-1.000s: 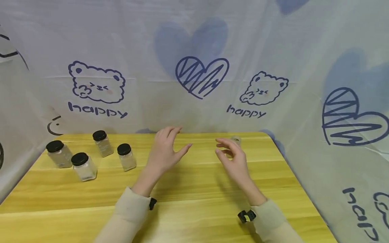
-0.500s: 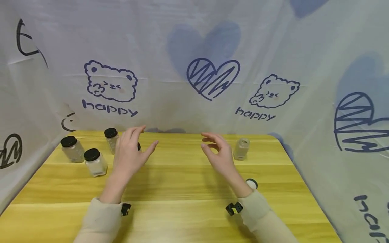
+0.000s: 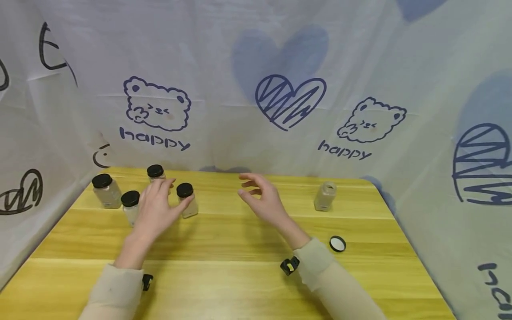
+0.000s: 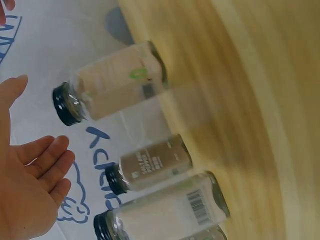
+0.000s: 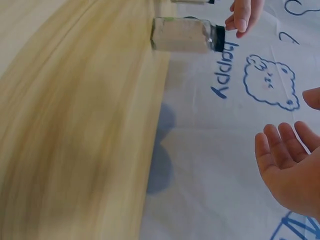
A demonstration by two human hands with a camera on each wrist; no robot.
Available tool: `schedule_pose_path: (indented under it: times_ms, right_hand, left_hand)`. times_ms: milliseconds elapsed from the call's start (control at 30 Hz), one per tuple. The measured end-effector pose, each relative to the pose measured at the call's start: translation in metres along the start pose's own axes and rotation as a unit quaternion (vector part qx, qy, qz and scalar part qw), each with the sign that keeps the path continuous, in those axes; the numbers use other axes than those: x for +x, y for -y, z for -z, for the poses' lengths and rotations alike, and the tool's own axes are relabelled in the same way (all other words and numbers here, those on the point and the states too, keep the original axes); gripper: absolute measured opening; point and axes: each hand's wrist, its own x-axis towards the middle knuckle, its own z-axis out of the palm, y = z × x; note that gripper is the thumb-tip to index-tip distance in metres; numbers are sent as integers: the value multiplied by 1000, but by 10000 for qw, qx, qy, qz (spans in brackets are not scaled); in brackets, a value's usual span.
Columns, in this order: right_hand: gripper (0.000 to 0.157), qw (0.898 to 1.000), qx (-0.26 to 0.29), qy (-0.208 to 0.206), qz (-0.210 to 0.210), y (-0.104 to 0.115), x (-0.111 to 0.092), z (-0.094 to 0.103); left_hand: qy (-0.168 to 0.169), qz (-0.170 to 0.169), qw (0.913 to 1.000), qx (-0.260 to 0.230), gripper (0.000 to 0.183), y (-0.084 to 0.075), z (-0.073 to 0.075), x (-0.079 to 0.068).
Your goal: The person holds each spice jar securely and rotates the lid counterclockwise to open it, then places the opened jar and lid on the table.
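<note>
In the head view my left hand (image 3: 158, 206) hovers among the capped jars, fingers spread and holding nothing. Nearest to its thumb is a clear square jar with a black lid (image 3: 190, 209), filled with something pale. The left wrist view shows that same jar (image 4: 117, 82) upright beyond the thumb and fingertips, apart from them. My right hand (image 3: 264, 200) is in the air over the middle of the table, fingers loosely bent, nothing in them. To its right stands an uncapped jar (image 3: 325, 196), and a black lid (image 3: 338, 244) lies in front of that, white inside up.
Three more black-lidded jars stand at the left: one at the far left (image 3: 108, 195), one at the back (image 3: 155, 171), and one (image 3: 130, 211) partly behind my left hand. A printed cloth (image 3: 224, 133) hangs along the back and sides of the wooden table (image 3: 224, 284).
Both hands have moved left, the left one in among the capped jars, the right one away from the uncapped jar. That jar and the loose lid now show fully; the view has shifted.
</note>
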Motion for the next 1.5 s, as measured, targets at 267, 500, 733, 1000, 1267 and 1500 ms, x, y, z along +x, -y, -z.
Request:
schedule_pose_path:
  times_ms: [267, 500, 733, 1000, 1267, 1500]
  right_hand:
    - [44, 9977, -92, 571, -347, -7, 14, -31]
    - [44, 9953, -230, 873, -343, -12, 26, -57]
    - [44, 9940, -227, 955, -488, -12, 39, -79]
    - [41, 9911, -542, 1015, -667, -12, 57, -103]
    - [40, 9900, -600, 1013, -782, -10, 64, -117]
    - [35, 9901, -784, 959, -664, -13, 64, -116]
  left_hand:
    - [694, 195, 9973, 146, 81, 13, -2, 5]
    - [1398, 456, 9890, 175, 86, 21, -8, 10]
    - [1638, 522, 9848, 231, 87, 27, -15, 13]
    - [1634, 338, 9853, 369, 78, 36, -18, 13]
    - [1515, 69, 9879, 328, 56, 37, -20, 13]
    - [1481, -188, 9883, 308, 48, 32, -25, 14]
